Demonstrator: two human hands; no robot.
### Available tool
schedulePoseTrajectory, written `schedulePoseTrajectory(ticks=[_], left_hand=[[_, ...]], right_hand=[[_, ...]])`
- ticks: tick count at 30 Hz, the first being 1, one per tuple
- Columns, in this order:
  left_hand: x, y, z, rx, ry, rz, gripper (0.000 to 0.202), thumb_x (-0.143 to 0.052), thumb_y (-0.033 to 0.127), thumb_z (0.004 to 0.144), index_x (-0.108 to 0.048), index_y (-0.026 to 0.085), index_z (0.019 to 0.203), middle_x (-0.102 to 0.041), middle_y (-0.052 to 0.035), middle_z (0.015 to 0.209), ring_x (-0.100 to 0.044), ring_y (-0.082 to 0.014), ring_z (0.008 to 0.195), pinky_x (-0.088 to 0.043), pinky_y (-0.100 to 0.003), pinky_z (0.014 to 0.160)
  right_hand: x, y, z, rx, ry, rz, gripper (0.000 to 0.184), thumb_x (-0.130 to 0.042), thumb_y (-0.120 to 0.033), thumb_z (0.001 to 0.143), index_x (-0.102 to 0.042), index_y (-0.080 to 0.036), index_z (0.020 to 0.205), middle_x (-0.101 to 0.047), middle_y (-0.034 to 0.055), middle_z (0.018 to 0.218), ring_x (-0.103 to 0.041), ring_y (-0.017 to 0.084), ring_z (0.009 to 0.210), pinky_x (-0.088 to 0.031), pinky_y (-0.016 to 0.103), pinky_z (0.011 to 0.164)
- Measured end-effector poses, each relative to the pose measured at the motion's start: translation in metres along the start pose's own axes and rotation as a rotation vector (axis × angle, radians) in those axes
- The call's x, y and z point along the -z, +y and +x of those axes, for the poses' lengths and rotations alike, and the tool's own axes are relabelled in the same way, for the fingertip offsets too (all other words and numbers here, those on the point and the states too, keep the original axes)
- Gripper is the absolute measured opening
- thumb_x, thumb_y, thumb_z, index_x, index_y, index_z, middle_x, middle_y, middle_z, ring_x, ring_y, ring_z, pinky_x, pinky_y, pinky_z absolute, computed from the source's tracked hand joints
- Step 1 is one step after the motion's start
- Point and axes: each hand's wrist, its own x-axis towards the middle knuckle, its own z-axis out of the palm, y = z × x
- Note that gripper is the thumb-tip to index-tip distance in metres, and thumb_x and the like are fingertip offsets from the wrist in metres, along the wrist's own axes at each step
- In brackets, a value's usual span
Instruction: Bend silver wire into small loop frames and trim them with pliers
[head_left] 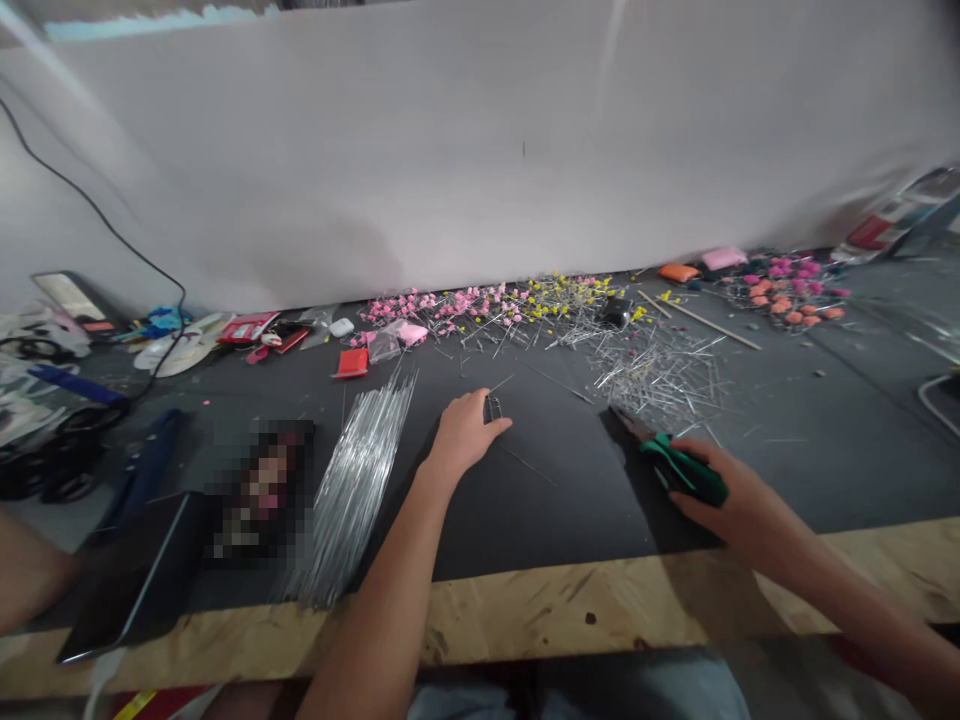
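Observation:
My right hand [727, 495] is wrapped round green-handled pliers [686, 470], whose dark jaws point up and left toward a heap of short cut wires [656, 380]. In the middle of the dark mat, my left hand [466, 432] is closed, thumb and fingers curled about a small dark thing with fine lines [492, 408]; I cannot make out what it is. A thin wire [529, 465] lies just below the left hand. Beside my left forearm rests a bundle of long straight silver wires [360, 470].
Pink-tipped wires [435, 305] and yellow-tipped ones [570, 295] lie along the wall. Orange and magenta pieces [795, 295] are at right, near a bottle [892, 220]. At left are a phone [262, 490], a dark tablet-like device [139, 575] and another person's arm [30, 570].

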Motion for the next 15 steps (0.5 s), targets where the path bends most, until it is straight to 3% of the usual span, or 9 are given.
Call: schedulePoseTrajectory(ticks=[5,8,10,11,15], left_hand=[[0.002,-0.006,0.004,0.026,0.012,-0.073,0.055,-0.059,0.05,0.07,-0.051,0.016,0.114,-0.059,-0.0116,0.103,-0.054,-0.0257,0.095,-0.041,-0.035,0.08],[-0.001,-0.008,0.006,0.007,0.045,-0.098,0.054,-0.063,0.05,0.066,-0.054,0.019,0.109,-0.057,-0.0094,0.096,-0.054,-0.0254,0.091,-0.041,-0.036,0.08],[-0.003,-0.008,0.007,-0.009,0.064,-0.114,0.053,-0.065,0.05,0.065,-0.055,0.022,0.109,-0.055,-0.0079,0.091,-0.053,-0.0253,0.088,-0.04,-0.037,0.079],[-0.004,-0.008,0.007,-0.009,0.073,-0.124,0.053,-0.066,0.049,0.064,-0.055,0.023,0.109,-0.053,-0.0072,0.09,-0.052,-0.0252,0.087,-0.04,-0.037,0.079],[-0.007,-0.007,0.006,-0.017,0.125,-0.152,0.053,-0.069,0.044,0.063,-0.055,0.027,0.11,-0.049,-0.0046,0.089,-0.049,-0.0241,0.089,-0.038,-0.037,0.082]], right_hand=[[0.012,0.018,0.034,-0.035,-0.014,-0.024,0.045,-0.056,-0.035,0.072,-0.047,-0.021,0.115,-0.058,0.0109,0.113,-0.055,0.03,0.103,-0.043,0.043,0.083],[0.015,0.015,0.048,0.029,0.071,-0.035,0.039,-0.054,-0.033,0.074,-0.05,-0.022,0.111,-0.056,0.012,0.117,-0.051,0.031,0.109,-0.038,0.046,0.091],[0.013,-0.002,0.054,0.053,0.155,-0.012,0.031,-0.052,-0.033,0.077,-0.054,-0.024,0.107,-0.052,0.012,0.123,-0.045,0.03,0.117,-0.033,0.046,0.096],[0.009,-0.014,0.057,0.041,0.171,0.065,0.031,-0.053,-0.034,0.077,-0.054,-0.024,0.106,-0.055,0.0114,0.117,-0.048,0.03,0.113,-0.036,0.045,0.094],[-0.021,-0.074,0.066,-0.047,-0.114,0.573,0.033,-0.054,-0.037,0.077,-0.053,-0.022,0.107,-0.063,0.0074,0.102,-0.061,0.021,0.088,-0.049,0.037,0.077]])
